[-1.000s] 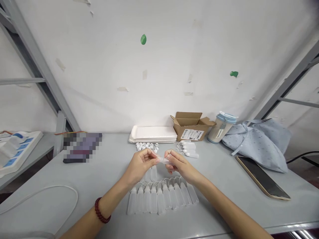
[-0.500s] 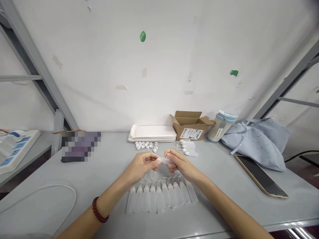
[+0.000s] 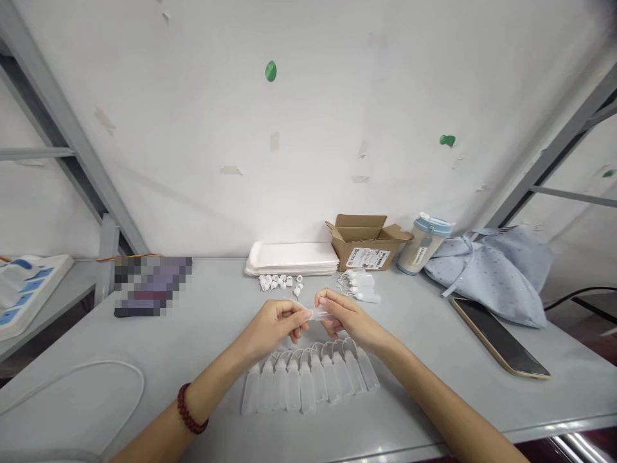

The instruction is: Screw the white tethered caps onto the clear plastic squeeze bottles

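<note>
A small translucent plastic squeeze bottle [image 3: 319, 314] lies sideways between my two hands above the table. My left hand [image 3: 279, 323] pinches its neck end, where fingertips hide the cap or nozzle. Wrapped round the body from the other side is my right hand [image 3: 341, 313]. Below them, a row of similar bottles [image 3: 308, 386] lies side by side, with thin looped straps at their tops. Beyond my left hand sit several small white caps [image 3: 277, 281]. More bottles [image 3: 362, 283] with straps lie past my right hand.
At the wall stand a stack of white trays [image 3: 294, 257], an open cardboard box [image 3: 369, 247] and a blue-lidded cup [image 3: 424, 244]. A blue cloth bag [image 3: 486, 276] and a phone [image 3: 499, 337] lie right. A white cable [image 3: 96, 363] and a power strip [image 3: 33, 292] are left.
My left fingers have closed further over the neck end, so less of it shows. The whole view has shifted slightly; both hands stay at the bottle.
</note>
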Available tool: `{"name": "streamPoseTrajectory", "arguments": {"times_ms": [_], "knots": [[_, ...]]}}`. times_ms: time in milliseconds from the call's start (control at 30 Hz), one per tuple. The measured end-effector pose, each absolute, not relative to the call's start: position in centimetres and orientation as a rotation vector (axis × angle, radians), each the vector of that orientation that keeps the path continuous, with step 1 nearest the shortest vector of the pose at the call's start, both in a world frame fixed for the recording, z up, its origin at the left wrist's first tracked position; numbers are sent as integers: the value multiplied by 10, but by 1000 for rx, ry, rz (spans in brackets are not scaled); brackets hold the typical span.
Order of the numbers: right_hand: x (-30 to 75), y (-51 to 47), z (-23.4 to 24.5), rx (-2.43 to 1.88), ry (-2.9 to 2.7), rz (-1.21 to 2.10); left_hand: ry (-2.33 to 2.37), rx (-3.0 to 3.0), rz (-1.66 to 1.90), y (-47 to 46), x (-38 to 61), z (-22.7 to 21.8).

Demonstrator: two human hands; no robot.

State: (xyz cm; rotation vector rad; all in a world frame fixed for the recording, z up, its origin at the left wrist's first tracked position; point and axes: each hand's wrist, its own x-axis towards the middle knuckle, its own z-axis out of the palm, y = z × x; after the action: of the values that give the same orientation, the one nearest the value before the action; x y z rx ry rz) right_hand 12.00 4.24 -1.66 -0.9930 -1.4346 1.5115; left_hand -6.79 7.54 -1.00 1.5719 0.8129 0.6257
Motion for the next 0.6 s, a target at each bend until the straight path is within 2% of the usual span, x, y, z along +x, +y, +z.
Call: {"name": "streamPoseTrajectory", "arguments": {"times_ms": [233, 467, 600], "knots": [[122, 44, -18, -988, -1383, 1525, 865, 1752, 819, 71, -65, -11], [119, 42, -17, -993, -1405, 1485, 820, 1731, 616, 73, -66, -12], [120, 43, -19, -996, -1400, 1492, 823, 1887, 678, 70, -66, -10]]}}
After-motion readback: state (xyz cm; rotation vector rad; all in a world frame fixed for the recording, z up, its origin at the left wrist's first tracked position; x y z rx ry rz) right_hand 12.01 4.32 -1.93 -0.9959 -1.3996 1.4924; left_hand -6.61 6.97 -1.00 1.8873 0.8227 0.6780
